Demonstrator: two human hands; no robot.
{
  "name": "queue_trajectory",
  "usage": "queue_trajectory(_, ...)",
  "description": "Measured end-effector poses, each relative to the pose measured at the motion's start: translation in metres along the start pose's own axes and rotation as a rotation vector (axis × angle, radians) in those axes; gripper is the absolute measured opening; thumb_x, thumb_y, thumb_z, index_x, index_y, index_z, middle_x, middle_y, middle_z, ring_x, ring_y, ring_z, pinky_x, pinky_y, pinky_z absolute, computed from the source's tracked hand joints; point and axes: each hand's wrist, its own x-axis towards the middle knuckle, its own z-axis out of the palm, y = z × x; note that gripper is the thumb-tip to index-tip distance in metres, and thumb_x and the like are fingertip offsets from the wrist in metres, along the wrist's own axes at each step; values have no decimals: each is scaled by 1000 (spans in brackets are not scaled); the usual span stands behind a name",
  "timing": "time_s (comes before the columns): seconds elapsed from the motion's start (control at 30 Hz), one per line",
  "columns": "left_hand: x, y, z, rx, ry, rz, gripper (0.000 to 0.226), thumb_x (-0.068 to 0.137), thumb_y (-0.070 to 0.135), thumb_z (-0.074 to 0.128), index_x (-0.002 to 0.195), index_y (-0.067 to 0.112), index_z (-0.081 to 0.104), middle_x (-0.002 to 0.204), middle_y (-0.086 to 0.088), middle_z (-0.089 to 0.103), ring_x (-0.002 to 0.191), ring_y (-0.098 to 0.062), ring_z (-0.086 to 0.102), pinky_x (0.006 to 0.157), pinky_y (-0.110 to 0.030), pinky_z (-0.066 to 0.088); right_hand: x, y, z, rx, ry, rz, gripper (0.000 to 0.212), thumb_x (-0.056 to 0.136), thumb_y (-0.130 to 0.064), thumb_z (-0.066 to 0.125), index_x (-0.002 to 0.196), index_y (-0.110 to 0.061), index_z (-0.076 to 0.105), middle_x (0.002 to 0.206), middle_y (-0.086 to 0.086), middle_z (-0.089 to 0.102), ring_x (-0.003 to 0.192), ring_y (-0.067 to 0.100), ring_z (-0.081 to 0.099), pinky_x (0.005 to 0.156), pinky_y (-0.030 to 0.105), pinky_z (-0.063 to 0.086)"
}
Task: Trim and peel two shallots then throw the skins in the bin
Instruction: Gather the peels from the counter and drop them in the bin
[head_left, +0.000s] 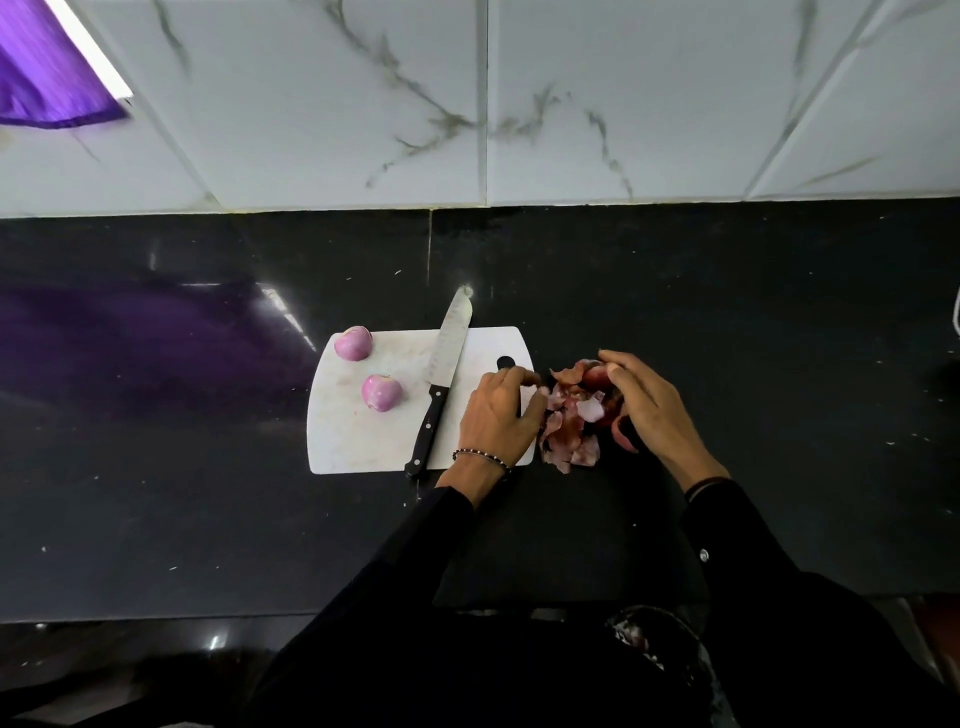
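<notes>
Papery reddish-brown skins (574, 426) lie heaped between the two hands, on the dark desk (156, 467) just off the right edge of the white cutting board (363, 441). The left hand (498, 415) rests on that edge of the board with its fingers curled loosely toward the heap, touching its near side. The right hand (641, 405) comes in from the other side, fingers arched and cupped over the top of the pile, fingertips on the loose skins. Neither hand is closed tight; both are half-open and curved, facing each other so that the heap is hemmed in from two sides. That looks like a gathering posture, meant to bunch the light, flaky pieces into one handful rather than pick them up singly.

Left of the left hand, a black-handled knife (439, 389) lies on the board, its blade pointing away from the person and its tip reaching past the far edge, set down clear of both hands. Farther left on the board sit the two shallots (382, 393), pale purple and bare of skin, apart from each other and well away from the heap, so peelings and peeled bulbs stay separate. Trimming and peeling appear finished; what is left, by my reading, is carrying the skins to the bin, which I cannot identify with certainty here.
</notes>
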Motion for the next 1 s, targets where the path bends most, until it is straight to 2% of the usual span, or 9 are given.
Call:
queue_trajectory(0.17, 8, 16, 17, -122, -123, -34, 45, 101, 44, 42, 139, 20, 45, 143, 0, 49, 133, -14, 41, 106, -28, 37, 0, -1, 10, 105, 26, 10, 37, 106, -31, 41, 138, -24, 58, 139, -7, 56, 126, 4, 51, 93, 10, 35)
queue_trajectory(0.23, 11, 23, 22, -137, -153, -40, 49, 102, 45, 39, 143, 19, 40, 149, -1, 42, 139, -16, 35, 112, -33, 32, -1, 0, 14, 122, 37, 10, 37, 107, -29, 41, 139, -22, 57, 139, -7, 56, 123, 1, 50, 90, 7, 36)
queue_trajectory(0.3, 13, 27, 29, -149, -186, -38, 51, 103, 43, 36, 146, 17, 36, 152, -2, 38, 144, -17, 26, 117, -33, 24, -2, 0, 15, 101, 33, -8, 36, 107, -29, 41, 138, -22, 57, 141, -7, 54, 126, 0, 48, 94, 8, 34)
queue_trajectory(0.4, 13, 27, 40, -147, -189, -38, 52, 103, 45, 32, 145, 15, 36, 151, -2, 39, 146, -16, 22, 119, -31, 15, -2, 3, 15, 27, 27, -42, 38, 107, -33, 41, 140, -23, 55, 147, -6, 51, 138, 1, 36, 110, 21, 30)
queue_trajectory(0.47, 12, 24, 47, -124, -182, -28, 51, 103, 45, 30, 143, 15, 38, 148, -3, 42, 146, -18, 23, 117, -28, 13, -1, 8, 16, -116, 46, -95, 43, 105, -38, 36, 142, -24, 54, 152, -4, 47, 146, 5, 27, 122, 35, 18)
queue_trajectory(0.57, 10, 20, 54, -49, -158, 16, 58, 101, 50, 21, 143, 14, 38, 149, -6, 41, 146, -21, 23, 119, -34, 14, -1, 12, 16, -232, 70, -114, 47, 103, -44, 32, 144, -30, 50, 158, -6, 38, 152, 8, 15, 123, 38, 4)
queue_trajectory(0.7, 11, 16, 60, -15, -130, 3, 51, 104, 43, 27, 145, 13, 37, 152, -5, 38, 147, -19, 21, 122, -36, 11, -3, 14, 21, -146, 78, -91, 52, 101, -48, 30, 147, -29, 47, 160, -4, 35, 151, 8, 17, 125, 40, 8)
queue_trajectory(0.83, 10, 16, 60, -32, -118, 18, 48, 105, 40, 27, 143, 14, 39, 150, -5, 41, 146, -19, 25, 121, -37, 14, -7, 13, 30, 30, 79, -37, 46, 107, -39, 34, 147, -22, 49, 157, -5, 40, 148, 4, 24, 125, 40, 20)
queue_trajectory(1.0, 4, 26, 65, -90, -120, -24, 45, 106, 32, 29, 144, 11, 40, 150, -7, 42, 145, -19, 28, 122, -33, 13, -19, 1, 44, 113, 136, -17, 43, 109, -31, 33, 146, -16, 50, 153, 0, 47, 142, 7, 37, 119, 25, 27)
